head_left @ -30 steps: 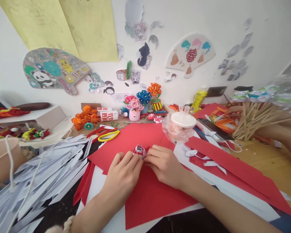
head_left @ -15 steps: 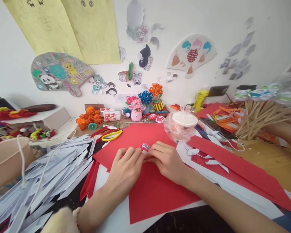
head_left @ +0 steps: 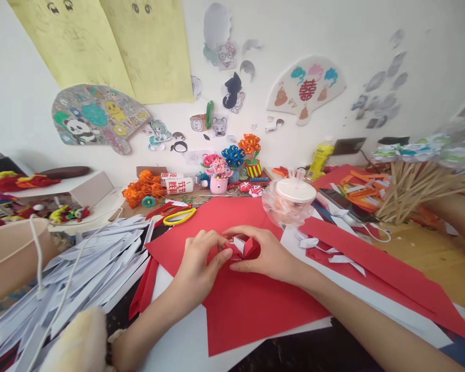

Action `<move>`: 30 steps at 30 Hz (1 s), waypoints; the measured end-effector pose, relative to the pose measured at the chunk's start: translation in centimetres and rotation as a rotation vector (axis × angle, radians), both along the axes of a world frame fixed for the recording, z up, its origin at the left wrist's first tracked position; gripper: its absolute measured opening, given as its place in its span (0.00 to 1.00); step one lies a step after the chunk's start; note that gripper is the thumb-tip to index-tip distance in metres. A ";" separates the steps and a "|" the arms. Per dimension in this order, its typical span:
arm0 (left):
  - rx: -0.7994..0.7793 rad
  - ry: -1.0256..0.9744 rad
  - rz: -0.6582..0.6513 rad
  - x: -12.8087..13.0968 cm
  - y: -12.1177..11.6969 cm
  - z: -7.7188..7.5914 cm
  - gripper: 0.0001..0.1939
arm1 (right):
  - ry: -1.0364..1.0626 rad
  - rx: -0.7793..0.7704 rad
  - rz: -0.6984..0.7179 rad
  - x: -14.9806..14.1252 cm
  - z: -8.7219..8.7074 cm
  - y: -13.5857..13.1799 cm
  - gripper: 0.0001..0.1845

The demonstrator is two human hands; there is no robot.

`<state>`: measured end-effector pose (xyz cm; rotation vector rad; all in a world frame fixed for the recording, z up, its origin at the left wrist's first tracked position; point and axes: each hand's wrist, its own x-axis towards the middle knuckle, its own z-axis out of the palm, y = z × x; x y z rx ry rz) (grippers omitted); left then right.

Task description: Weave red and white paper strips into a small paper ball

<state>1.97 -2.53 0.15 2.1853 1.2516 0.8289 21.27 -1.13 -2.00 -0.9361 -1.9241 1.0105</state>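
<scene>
A small folded red-and-white paper piece (head_left: pixel 241 248) sits between both of my hands, just above a large red paper sheet (head_left: pixel 251 305) on the table. My left hand (head_left: pixel 198 264) pinches its left side with thumb and fingers closed on it. On the other side, my right hand (head_left: pixel 264 252) curls over and around it, thumb underneath. Most of the piece is hidden by my fingers.
A pile of white paper strips (head_left: pixel 81 268) lies at the left, with yellow-handled scissors (head_left: pixel 178 216) behind it. A clear bag with a white lidded cup (head_left: pixel 292 199) stands right of my hands. Paper flowers (head_left: pixel 232 160), a glue bottle (head_left: pixel 178 185) and wooden sticks (head_left: pixel 414 188) line the back.
My hands have turned the paper piece and closed further round it: the rolled red-and-white top seen earlier is now covered, with red folds and a white flap showing between my fingers.
</scene>
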 end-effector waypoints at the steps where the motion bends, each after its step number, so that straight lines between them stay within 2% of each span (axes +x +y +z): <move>1: -0.071 -0.074 -0.015 -0.1 0.0 0.3 0.12 | 0.016 -0.032 0.016 0.0 0.2 0.0 0.28; 3: -0.190 -0.200 -0.045 -0.2 -0.1 1.0 0.15 | 0.046 -0.085 0.038 0.0 0.4 -0.1 0.24; 6: -0.278 -0.287 -0.029 -0.3 -0.2 1.6 0.17 | 0.095 -0.141 0.061 0.0 0.7 -0.2 0.24; 12: -0.235 -0.286 0.010 -0.3 -0.6 1.8 0.16 | 0.208 -0.196 0.098 -0.1 0.8 -0.4 0.25; 17: -0.217 -0.296 0.038 -0.1 -1.0 2.0 0.16 | 0.259 -0.174 0.182 0.0 1.3 -0.5 0.17; 20: -0.154 -0.291 0.054 0.0 -1.1 2.1 0.16 | 0.270 -0.179 0.207 0.0 1.4 -0.5 0.15; 23: -0.125 -0.301 0.061 0.0 -1.2 2.2 0.15 | 0.251 -0.203 0.205 0.1 1.4 -0.4 0.14; 26: -0.169 -0.300 0.027 -0.2 -1.1 2.3 0.15 | 0.215 -0.216 0.173 0.1 1.3 -0.4 0.15; 30: -0.172 -0.195 0.015 -0.3 -1.0 2.1 0.13 | 0.162 -0.152 0.147 0.1 1.4 -0.4 0.14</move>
